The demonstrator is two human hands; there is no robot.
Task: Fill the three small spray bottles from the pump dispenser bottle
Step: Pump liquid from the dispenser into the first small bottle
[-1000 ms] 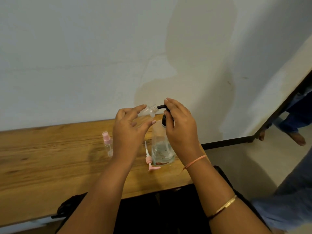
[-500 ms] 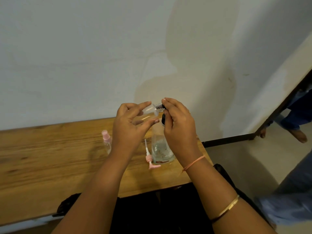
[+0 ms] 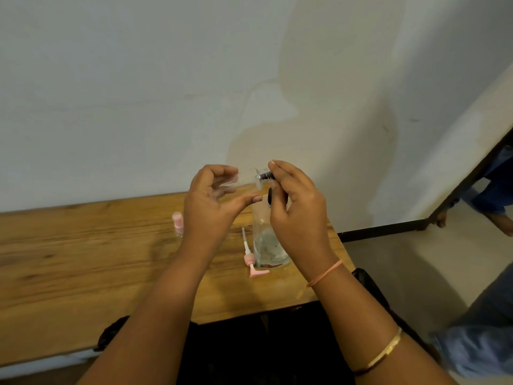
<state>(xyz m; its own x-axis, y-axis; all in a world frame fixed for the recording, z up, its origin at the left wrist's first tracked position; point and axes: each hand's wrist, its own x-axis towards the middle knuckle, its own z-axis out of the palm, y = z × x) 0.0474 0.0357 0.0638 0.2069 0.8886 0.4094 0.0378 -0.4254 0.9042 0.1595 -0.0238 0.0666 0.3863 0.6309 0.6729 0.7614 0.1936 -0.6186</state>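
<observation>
Plain wooden surface (image 3: pixel 83 259) against a pale wall (image 3: pixel 138 79), nothing fancy. The person's left hand (image 3: pixel 211 207) has its grip curled round a clear small spray bottle (image 3: pixel 226 181), held up on its side with its mouth right at the black nozzle (image 3: pixel 265 176) of the pump dispenser bottle (image 3: pixel 265 240). That one stands on the surface with just a bit of liquid at the bottom. The right hand (image 3: pixel 297 215) has its grip closed over the pump head. Looks like the filling step; next it probably needs a steady press with the mouth kept lined up. Can't tell how full the small bottle is. A pink sprayer top (image 3: pixel 251 259), likely its own, lies beside the dispenser, and a capped bottle (image 3: pixel 177 222) stands further left.
</observation>
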